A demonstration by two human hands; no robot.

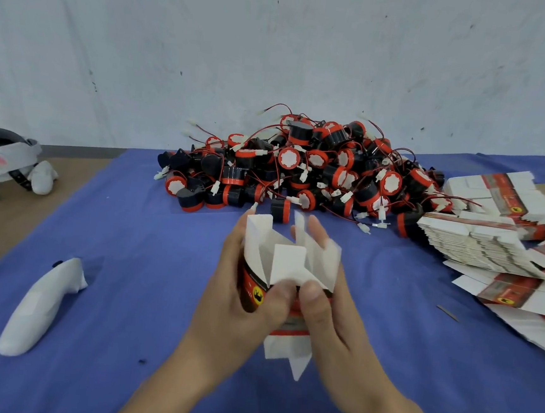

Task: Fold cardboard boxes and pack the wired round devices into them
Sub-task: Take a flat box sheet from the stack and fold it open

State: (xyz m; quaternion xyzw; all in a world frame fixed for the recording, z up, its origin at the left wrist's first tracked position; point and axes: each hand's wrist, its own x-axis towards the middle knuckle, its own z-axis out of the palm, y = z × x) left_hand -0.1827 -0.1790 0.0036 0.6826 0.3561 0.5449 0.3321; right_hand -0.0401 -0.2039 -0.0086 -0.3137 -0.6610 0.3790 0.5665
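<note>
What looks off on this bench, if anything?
The flat box blanks at right lie in a skewed fan, not a squared stack. A small dark sliver lies loose on the blue cloth beside them. The round devices sit in a heap, wires tangled.

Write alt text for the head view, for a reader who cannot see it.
The person's left hand and right hand hold a partly folded red-and-white cardboard box, its white flaps open, over a blue cloth. Behind it lies a pile of wired round devices, with stacks of flat boxes to the right.
</note>
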